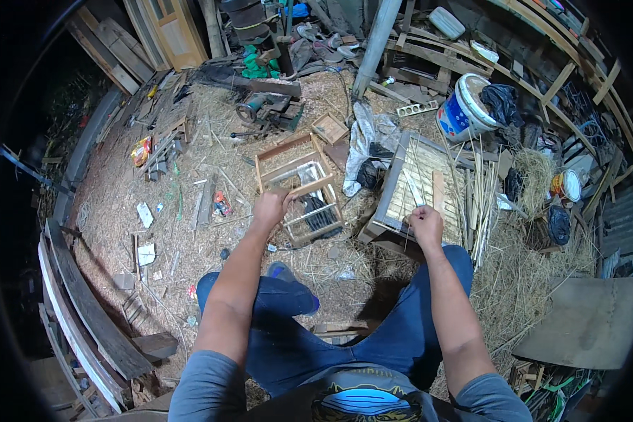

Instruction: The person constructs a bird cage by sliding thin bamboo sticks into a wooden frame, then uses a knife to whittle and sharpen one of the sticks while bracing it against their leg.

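Note:
My left hand [273, 200] is closed round the near left part of an open wooden box frame [309, 187], which stands tilted on the ground, with dark material [315, 205] inside it. My right hand [425, 224] has its fingers pinched on a thin strip [413, 184], over a board stand [385, 207] whose pale top carries several long sticks. A flat wooden slat [437, 190] lies on that top, beyond my hand. Loose bamboo strips [475, 207] lean along the stand's right side.
Straw and shavings cover the ground [169, 239]. A white bucket [457, 112] and smaller tub [568, 186] are right; a metal tool [264, 112] and small wooden tray [329, 128] stand ahead. Planks [91, 316] edge the left. A pole [374, 53] rises at the back.

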`<state>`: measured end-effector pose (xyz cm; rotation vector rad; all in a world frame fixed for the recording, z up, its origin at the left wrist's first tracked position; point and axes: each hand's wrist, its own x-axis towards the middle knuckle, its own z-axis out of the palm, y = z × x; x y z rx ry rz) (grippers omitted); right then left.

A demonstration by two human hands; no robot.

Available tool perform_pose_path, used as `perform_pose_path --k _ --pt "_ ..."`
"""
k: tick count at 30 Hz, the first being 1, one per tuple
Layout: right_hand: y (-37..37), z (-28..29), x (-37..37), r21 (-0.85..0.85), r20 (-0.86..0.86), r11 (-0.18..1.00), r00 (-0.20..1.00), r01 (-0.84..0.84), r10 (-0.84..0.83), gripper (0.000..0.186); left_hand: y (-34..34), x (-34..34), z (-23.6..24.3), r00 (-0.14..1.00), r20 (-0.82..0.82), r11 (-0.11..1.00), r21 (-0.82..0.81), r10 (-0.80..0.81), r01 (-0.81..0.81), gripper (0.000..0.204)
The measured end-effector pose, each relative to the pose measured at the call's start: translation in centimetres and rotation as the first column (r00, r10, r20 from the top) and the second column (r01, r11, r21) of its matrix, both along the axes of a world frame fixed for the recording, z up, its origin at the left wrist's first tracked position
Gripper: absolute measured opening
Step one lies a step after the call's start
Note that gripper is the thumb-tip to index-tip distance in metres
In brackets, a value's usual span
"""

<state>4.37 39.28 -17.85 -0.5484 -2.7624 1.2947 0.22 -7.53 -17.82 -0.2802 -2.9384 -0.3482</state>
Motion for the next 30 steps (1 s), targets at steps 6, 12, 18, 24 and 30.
perform_pose_path --k 6,12,18,24,30 --pt "0.2 -0.8 0.1 -0.188 -0.168 0.974 0.981 -0.125 0.093 0.041 -0.4 0.2 3.5 0.998 0.006 0.979 0.194 -0.063 0.061 0.032" --pt "-0.9 1.0 1.3 -0.530 -0.201 0.821 0.972 -0.213 0.122 0.035 0.4 3.0 5.9 0.992 0.127 0.920 0.389 0.005 -0.054 0.036" --pt "-5.6 7.2 6.9 -0.733 -0.002 0.653 0.960 -0.191 0.279 0.019 0.3 6.8 7.5 0.978 0.207 0.885 0.455 -0.001 -0.096 0.042" --pt "-7.1 6.2 9.2 -0.752 0.035 0.620 0.927 -0.223 0.375 0.018 1.4 10.2 7.8 0.971 0.236 0.845 0.513 0.030 -0.151 0.040" --pt "-7.1 5.6 9.2 -0.763 0.035 0.613 0.934 -0.204 0.355 0.014 7.9 16.3 6.0 0.977 0.205 0.880 0.452 0.054 -0.144 0.033"
